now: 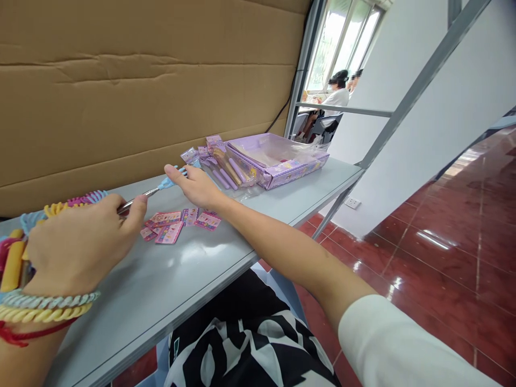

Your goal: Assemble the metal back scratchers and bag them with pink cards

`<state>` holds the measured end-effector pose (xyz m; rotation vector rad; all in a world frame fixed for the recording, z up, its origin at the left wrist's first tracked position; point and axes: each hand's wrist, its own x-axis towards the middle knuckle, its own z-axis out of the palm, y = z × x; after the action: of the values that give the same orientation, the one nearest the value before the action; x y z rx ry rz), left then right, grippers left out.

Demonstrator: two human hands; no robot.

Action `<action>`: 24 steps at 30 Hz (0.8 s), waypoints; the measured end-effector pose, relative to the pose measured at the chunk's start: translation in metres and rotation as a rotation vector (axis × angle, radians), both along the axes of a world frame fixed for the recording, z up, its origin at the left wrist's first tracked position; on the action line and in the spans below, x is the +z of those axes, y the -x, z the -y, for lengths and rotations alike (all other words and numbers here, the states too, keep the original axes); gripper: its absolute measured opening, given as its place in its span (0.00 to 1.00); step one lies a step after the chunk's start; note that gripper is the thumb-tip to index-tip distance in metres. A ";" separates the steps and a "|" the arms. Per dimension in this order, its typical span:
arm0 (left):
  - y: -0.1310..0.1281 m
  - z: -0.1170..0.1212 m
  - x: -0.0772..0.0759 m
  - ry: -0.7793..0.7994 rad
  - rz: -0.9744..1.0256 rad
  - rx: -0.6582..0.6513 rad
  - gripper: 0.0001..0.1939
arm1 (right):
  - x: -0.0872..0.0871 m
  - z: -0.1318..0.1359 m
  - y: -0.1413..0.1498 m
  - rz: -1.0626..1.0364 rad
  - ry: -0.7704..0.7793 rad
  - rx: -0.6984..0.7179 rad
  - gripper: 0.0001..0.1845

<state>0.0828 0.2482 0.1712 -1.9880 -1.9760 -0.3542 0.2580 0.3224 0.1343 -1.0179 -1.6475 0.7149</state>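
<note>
My left hand [83, 242] is closed round the metal end of a thin pen-like stick [155, 189] with a light blue tip. Coiled hair ties in blue, yellow and red circle that wrist. My right hand [195, 185] reaches across the grey table [169, 285] and pinches the blue tip of the same stick. Just below the stick lie several small pink sticker cards [169, 223] on the table. Beyond my right hand lies a heap of purple packaged pens [220, 161] beside a purple tray-like box [278, 158].
A big brown cardboard sheet [141, 80] stands along the table's far side. More coloured coil ties [64, 207] lie at the left. To the right are a slanted metal frame [403, 102], a white wall and a red tiled floor [435, 247]. Other people sit far off by the window [336, 97].
</note>
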 end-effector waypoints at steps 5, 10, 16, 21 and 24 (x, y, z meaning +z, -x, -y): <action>0.000 -0.004 -0.008 -0.095 -0.165 -0.111 0.29 | 0.002 0.006 0.002 -0.104 0.123 0.165 0.31; -0.002 -0.006 -0.016 -0.178 -0.112 -0.284 0.22 | 0.004 0.012 0.003 -0.217 0.192 0.421 0.27; -0.004 -0.007 -0.017 -0.184 -0.002 -0.388 0.21 | 0.004 0.013 0.001 -0.421 0.267 0.705 0.28; -0.007 -0.007 -0.017 -0.164 -0.021 -0.381 0.21 | 0.004 0.016 0.003 -0.383 0.332 0.713 0.28; -0.006 -0.007 -0.017 -0.125 -0.006 -0.374 0.21 | 0.002 0.013 0.003 -0.383 0.294 0.698 0.25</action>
<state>0.0888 0.2555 0.1544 -2.2659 -1.5282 -0.5420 0.2548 0.3093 0.1365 -0.4279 -1.5684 1.5467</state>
